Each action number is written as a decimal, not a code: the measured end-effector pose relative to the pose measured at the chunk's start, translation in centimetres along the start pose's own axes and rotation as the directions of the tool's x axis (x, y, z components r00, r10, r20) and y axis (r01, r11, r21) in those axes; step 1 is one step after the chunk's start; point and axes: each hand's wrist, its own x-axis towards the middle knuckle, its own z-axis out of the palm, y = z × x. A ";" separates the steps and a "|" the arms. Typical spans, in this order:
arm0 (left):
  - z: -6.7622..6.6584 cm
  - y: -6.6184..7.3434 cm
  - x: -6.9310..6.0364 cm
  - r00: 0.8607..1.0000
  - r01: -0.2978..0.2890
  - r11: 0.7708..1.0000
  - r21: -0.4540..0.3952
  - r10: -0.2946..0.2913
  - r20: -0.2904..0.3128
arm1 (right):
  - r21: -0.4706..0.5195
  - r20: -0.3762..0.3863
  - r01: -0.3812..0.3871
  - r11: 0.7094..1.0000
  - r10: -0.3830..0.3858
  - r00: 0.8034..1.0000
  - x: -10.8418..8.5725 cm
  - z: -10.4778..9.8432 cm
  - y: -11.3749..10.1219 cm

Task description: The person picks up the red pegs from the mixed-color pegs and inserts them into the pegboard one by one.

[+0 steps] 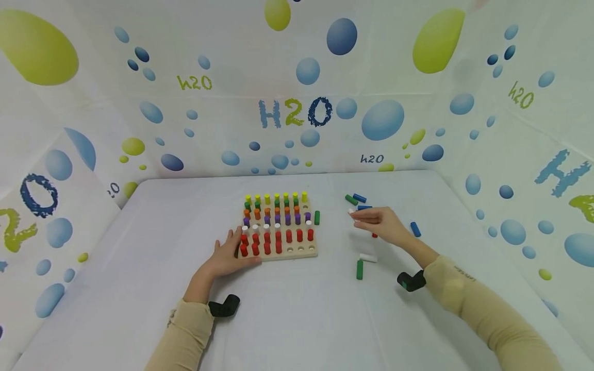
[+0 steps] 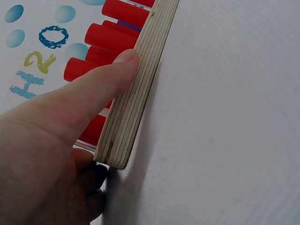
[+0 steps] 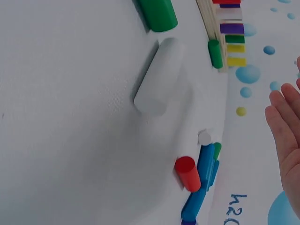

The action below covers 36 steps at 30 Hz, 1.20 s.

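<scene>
A wooden peg board [image 1: 303, 253] stands mid-table with rows of yellow, green, orange, purple, white and red pegs. My left hand [image 1: 228, 256] rests at its front left corner, the fingers beside the left side; in the left wrist view the thumb [image 2: 125, 58] presses on the layered front edge. Right of the board, my right hand [image 1: 382, 225] reaches over loose pegs, fingertips close to a white peg [image 1: 350, 212]. In the right wrist view that white peg [image 3: 205, 138] appears apart from the straight fingers [image 3: 281, 115]; the thumb is out of that view.
Loose blue pegs [image 1: 359, 198], a green peg [image 1: 351, 199] and a red peg [image 1: 374, 235] lie around my right hand. Nearer me lie another white peg [image 1: 368, 257] and a green peg [image 1: 359, 270]. One green peg [image 1: 317, 217] is beside the board's right side.
</scene>
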 end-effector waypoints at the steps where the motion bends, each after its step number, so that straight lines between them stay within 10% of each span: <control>1: 0.0 0.0 0.0 1.000 -0.003 1.000 -0.001 0.003 0.000 | 0.000 -0.002 -0.002 1.000 0.002 1.000 0.0 -0.2 0.1; 24: 0.1 -0.3 0.1 1.000 -0.007 1.000 -0.005 0.007 0.001 | -0.153 -0.041 -0.044 0.987 0.038 0.998 -0.8 -2.4 2.0; 36: 0.1 -0.2 0.0 1.000 -0.009 1.000 -0.003 0.009 -0.002 | -0.464 0.081 0.040 0.885 -0.002 0.997 -0.6 -2.1 3.5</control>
